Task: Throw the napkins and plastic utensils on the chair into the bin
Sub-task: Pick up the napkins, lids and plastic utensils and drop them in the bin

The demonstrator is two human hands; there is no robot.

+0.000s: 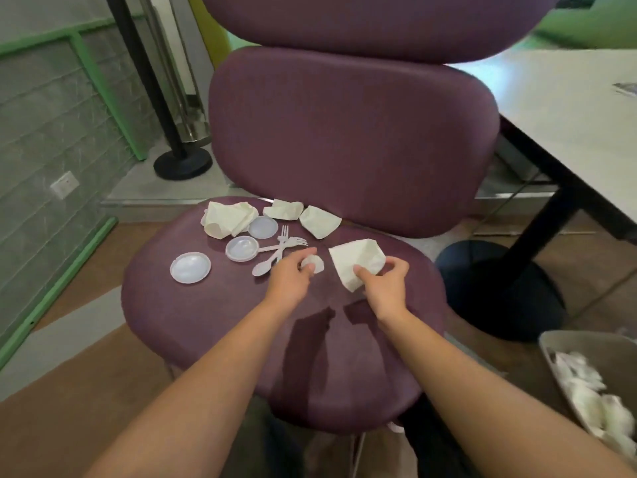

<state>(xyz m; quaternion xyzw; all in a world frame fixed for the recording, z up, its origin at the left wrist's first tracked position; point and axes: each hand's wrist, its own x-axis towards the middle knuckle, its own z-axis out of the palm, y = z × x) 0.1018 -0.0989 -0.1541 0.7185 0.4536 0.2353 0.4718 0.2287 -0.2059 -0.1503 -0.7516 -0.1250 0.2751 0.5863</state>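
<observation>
A crumpled napkin [355, 262] lies on the right of the purple chair seat [213, 315], and the right hand [384, 286] pinches its near edge between thumb and curled fingers. Just to its left, the left hand [293, 276] closes its fingers round a small white wad [314, 263] that could be paper or plastic; I cannot tell which. Beside that hand lie a white plastic spoon [263, 267] and crossed forks [286, 240]. Further left sit three round clear lids [190, 267], one near the seat's left side and two closer to the forks. Along the back of the seat, against the backrest [351, 139], rest three more napkins [229, 219], the biggest at the left. On the floor to the right, at the frame's edge, stands a grey bin [551, 343] holding white crumpled paper. A white table [565, 108] stands behind it.
</observation>
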